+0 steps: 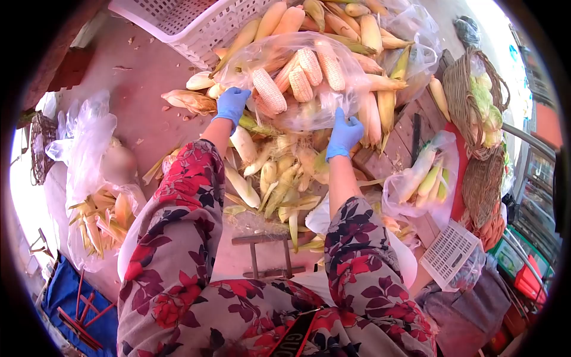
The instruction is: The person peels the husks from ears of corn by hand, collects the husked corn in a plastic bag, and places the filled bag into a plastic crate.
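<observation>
My left hand (232, 106), in a blue glove, is closed on the left edge of a clear plastic bag (318, 114). On the other side, my right hand (344, 135), also gloved, pinches the bag's near right edge. Several peeled corn cobs (269, 91) with pale kernels lie in the bag between my hands. Right below the bag is a heap of husks and corn silk (282, 181). Unpeeled corn ears (270, 21) are piled just behind it.
A white plastic crate (196, 33) stands at the upper left. To the right are a bag of corn (429, 181), a wicker basket (455, 89) with greens and a white perforated basket (450, 253). At left sits another bag of husky corn (101, 223). A small metal-framed stool (254, 259) is near my lap.
</observation>
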Motion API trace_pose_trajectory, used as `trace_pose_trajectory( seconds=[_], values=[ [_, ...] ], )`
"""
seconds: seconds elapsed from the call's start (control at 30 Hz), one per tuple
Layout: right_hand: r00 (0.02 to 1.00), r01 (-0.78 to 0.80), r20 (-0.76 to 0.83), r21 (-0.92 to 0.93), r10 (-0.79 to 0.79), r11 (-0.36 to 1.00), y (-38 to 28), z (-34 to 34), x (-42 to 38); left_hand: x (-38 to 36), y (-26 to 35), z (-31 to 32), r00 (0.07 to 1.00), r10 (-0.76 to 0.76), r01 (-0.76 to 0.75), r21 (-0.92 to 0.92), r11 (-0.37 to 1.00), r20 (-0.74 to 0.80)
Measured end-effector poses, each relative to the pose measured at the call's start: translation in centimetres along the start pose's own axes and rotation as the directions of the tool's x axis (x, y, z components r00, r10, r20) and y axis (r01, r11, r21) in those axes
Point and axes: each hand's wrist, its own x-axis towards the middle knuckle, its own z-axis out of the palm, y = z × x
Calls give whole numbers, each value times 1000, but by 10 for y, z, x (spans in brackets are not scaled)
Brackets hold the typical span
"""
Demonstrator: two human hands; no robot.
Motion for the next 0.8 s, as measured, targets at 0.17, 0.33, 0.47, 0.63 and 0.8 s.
trace_pose_trajectory(
  seconds=[0.17, 0.33, 0.47, 0.63, 0.8],
  values=[
    [870, -465, 439, 574, 226, 674, -13, -6, 32, -18, 54, -36, 994, -28, 91, -676, 731, 104],
    [899, -428, 409, 741, 158, 517, -78, -72, 87, -38, 79, -84, 991, -10, 108, -757, 644, 133],
    [870, -391, 450, 377, 203, 839, -44, -86, 93, -63, 54, -64, 969, -20, 186, -668, 721, 248],
    [930, 366, -58, 107, -362, 924, -60, -93, 0, -103, 43, -36, 967, 54, 134, -679, 722, 248],
    [836, 485, 362, -132, -414, 864, -88, -32, -58, -123, 40, -24, 969, 43, 117, -603, 789, 244]
  ],
)
